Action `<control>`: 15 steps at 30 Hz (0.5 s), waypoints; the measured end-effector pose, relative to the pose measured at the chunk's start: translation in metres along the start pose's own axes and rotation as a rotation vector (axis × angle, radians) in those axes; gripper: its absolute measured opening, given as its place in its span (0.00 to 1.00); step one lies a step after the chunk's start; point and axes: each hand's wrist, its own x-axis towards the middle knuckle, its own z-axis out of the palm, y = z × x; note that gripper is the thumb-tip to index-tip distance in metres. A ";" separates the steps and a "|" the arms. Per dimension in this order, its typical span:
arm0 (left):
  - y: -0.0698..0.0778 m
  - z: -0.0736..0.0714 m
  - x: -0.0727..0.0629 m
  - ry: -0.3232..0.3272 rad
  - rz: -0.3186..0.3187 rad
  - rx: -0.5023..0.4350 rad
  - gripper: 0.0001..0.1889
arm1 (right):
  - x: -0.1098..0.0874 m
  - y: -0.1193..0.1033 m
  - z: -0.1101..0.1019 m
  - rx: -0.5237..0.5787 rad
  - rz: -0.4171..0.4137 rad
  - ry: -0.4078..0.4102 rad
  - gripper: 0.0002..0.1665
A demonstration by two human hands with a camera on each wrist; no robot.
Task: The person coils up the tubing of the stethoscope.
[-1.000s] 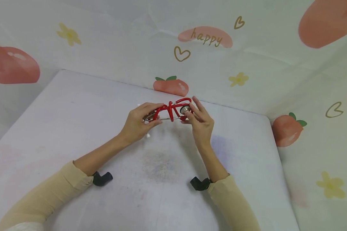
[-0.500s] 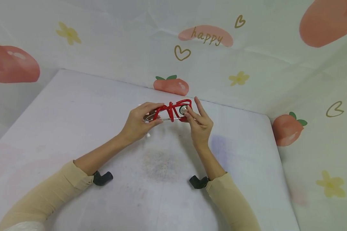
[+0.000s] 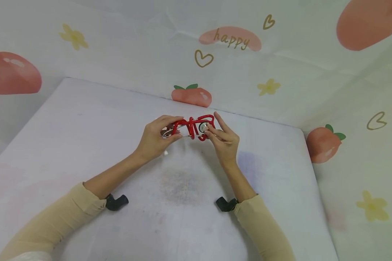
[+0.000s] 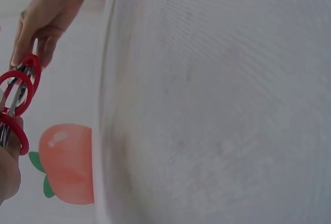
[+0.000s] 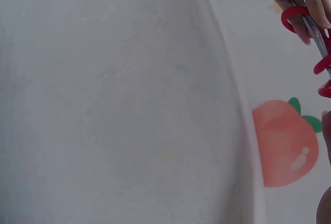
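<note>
A red stethoscope [image 3: 191,127], its tubing wound in loops round its metal tubes, is held just above the white table [image 3: 85,137] near the far edge. My left hand [image 3: 155,139] grips the bundle's left end, fingers curled over the tubing. My right hand [image 3: 223,139] pinches the silver chest piece [image 3: 203,127] at the right end, its index finger stretched upward. A white eartip [image 3: 165,153] hangs below the left hand. The left wrist view shows red loops [image 4: 20,87] at its left edge. The right wrist view shows red tubing [image 5: 297,14] at its right edge.
A white backdrop printed with peaches [image 3: 191,96], flowers and the word "happy" stands behind and to the right of the table. The table's far edge runs just behind the hands. Black wrist-camera mounts [image 3: 117,202] sit at both sleeves.
My right hand has drawn the chest piece a little leftward toward the coils, making the bundle shorter. The left hand has kept its hold and barely moved.
</note>
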 end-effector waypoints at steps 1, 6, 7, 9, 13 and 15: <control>0.000 0.000 0.000 0.001 -0.001 0.000 0.29 | 0.000 0.000 0.000 -0.008 -0.003 -0.007 0.17; 0.000 0.002 -0.002 0.000 -0.034 0.011 0.28 | -0.001 -0.001 -0.002 -0.017 0.004 -0.026 0.16; -0.001 0.002 -0.002 0.000 -0.044 0.006 0.28 | -0.001 -0.002 -0.002 -0.011 0.010 -0.027 0.15; -0.001 0.003 -0.003 0.001 -0.062 -0.003 0.28 | -0.002 -0.002 -0.002 0.007 0.024 -0.029 0.15; -0.002 0.004 -0.003 0.004 -0.084 -0.036 0.28 | -0.003 -0.001 -0.003 0.052 0.039 -0.028 0.14; -0.002 0.004 -0.003 0.008 -0.085 -0.034 0.29 | -0.004 -0.001 -0.002 0.056 0.033 -0.022 0.13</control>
